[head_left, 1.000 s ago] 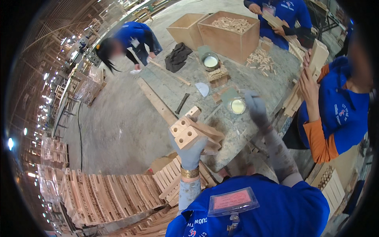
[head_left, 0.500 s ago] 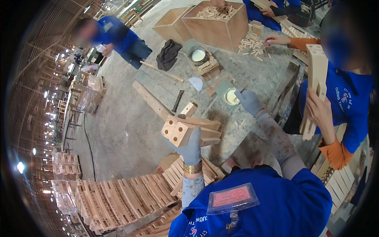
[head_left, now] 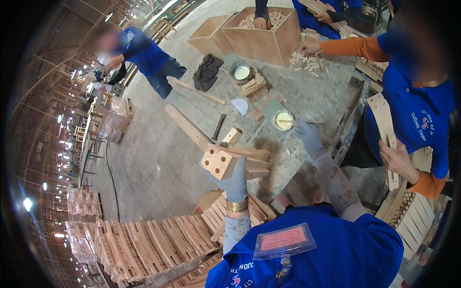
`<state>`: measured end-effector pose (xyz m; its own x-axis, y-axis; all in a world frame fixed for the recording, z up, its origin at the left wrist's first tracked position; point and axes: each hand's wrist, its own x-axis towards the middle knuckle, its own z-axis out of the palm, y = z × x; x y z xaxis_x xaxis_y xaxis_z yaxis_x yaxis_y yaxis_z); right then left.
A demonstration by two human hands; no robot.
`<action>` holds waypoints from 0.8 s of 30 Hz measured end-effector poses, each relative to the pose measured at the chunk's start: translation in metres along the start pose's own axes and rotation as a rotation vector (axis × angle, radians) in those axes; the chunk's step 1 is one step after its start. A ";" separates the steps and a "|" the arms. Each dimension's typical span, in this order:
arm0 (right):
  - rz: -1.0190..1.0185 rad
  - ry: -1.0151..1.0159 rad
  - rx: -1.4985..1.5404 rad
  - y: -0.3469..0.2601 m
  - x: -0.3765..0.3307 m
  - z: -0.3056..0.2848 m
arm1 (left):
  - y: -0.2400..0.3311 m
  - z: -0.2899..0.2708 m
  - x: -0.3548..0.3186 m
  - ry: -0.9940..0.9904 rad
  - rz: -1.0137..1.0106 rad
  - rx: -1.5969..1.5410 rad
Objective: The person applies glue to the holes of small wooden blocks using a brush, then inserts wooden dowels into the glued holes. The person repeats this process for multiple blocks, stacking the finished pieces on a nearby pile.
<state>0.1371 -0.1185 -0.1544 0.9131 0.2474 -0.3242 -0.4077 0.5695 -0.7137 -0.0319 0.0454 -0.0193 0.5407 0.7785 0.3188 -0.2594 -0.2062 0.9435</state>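
Note:
My left hand (head_left: 234, 180), in a grey glove, is closed round several wooden bars (head_left: 217, 162) bunched together, their square ends facing me with round drilled holes. My gloved right hand (head_left: 308, 136) is closed on a thin stick (head_left: 311, 123), which reaches across the mouth of a glue pot (head_left: 284, 123) holding pale cream glue. What lies between my right fingertips is partly hidden. Just beyond the bars rests a dark-handled tool (head_left: 219, 126), seemingly a hammer. A long wooden board (head_left: 186, 126) runs away to the far left of the bars.
A second pot (head_left: 241, 72) of pale liquid stands farther back near a dark cloth (head_left: 208, 73). Wooden boxes (head_left: 261, 44) hold dowels; more dowels (head_left: 309, 62) lie loose. Slatted wooden parts (head_left: 158, 242) are stacked at lower left. A co-worker (head_left: 408, 115) at right holds a wooden piece.
My right hand has shifted slightly down and right, and the stick now lies across the pot. At right, the co-worker's wooden piece is lower; another person's hand reaches into the dowel box.

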 end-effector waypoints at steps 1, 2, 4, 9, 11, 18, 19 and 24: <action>0.035 0.026 0.066 -0.003 0.002 0.001 | 0.001 0.001 0.000 -0.009 0.020 0.009; 0.072 0.050 0.131 -0.006 0.003 0.003 | 0.001 0.001 0.001 -0.016 0.039 0.018; 0.038 -0.011 0.156 -0.009 0.015 0.002 | 0.002 0.003 -0.001 -0.031 0.133 0.080; -0.435 -0.112 -0.427 -0.036 0.038 0.020 | 0.005 0.012 -0.002 -0.096 0.236 0.165; -0.008 -0.264 0.105 -0.088 -0.003 0.090 | 0.000 0.004 -0.003 -0.054 0.242 0.208; -0.719 -0.665 -0.756 -0.184 -0.145 0.222 | 0.030 0.019 0.001 -0.110 0.264 0.132; -0.853 -0.745 -0.889 -0.187 -0.153 0.228 | 0.031 0.021 -0.001 -0.132 0.235 0.092; -1.092 -0.922 -1.193 -0.187 -0.162 0.244 | 0.033 0.025 -0.001 -0.184 0.196 0.090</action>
<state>0.0674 -0.0735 0.1835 0.2910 0.7232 0.6264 0.8723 0.0684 -0.4841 -0.0211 0.0226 0.0141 0.6251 0.5997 0.4996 -0.3062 -0.4004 0.8637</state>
